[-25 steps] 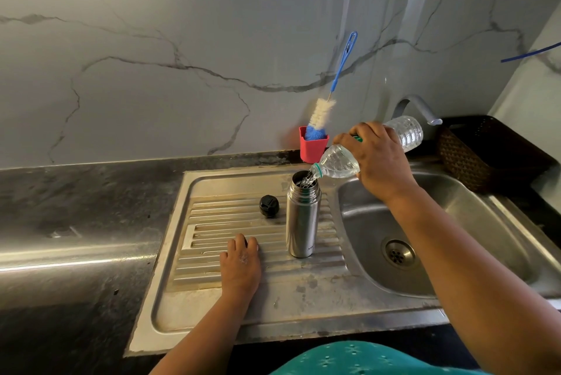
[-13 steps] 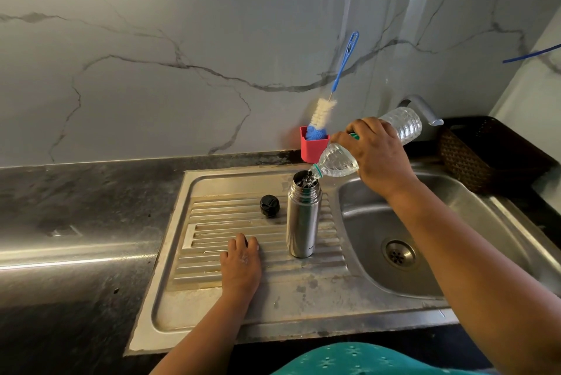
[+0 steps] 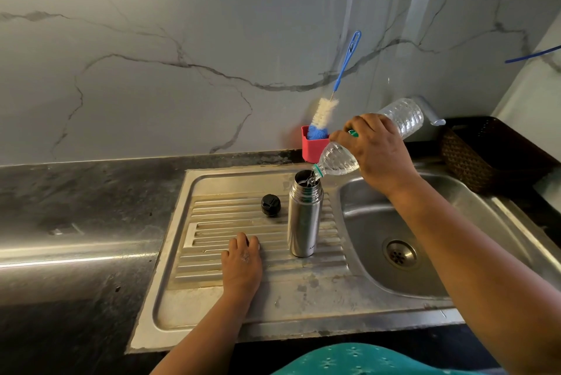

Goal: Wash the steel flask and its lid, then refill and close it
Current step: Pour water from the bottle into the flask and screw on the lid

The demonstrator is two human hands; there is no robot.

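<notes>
Dark stone counter (image 3: 76,198) on the far left, then the steel drainboard (image 3: 212,308) of the sink unit. Left hand (image 3: 242,259) lies on the ribbed drainboard, palm down with fingers loosely bent, holding nothing. Just behind it the black lid (image 3: 270,205) sits alone on the ribs, apart from the flask. Steel flask (image 3: 305,217) stands upright and uncapped on the drainboard's right part, beside the sink basin (image 3: 379,223). Against the wall behind, a red cup (image 3: 312,148) holds a blue-handled bottle brush (image 3: 326,113). Right hand (image 3: 375,151) wraps around a clear plastic bottle (image 3: 403,115), tipped neck-down over the flask mouth, water running in. Tap (image 3: 431,112) pokes out behind the bottle, dark woven basket (image 3: 485,156) at far right. Progress: washing looks done, since brush is parked and flask and lid are set out; refill is underway, fill level can't be seen. Left: finish pouring, put bottle down, screw lid on flask.
</notes>
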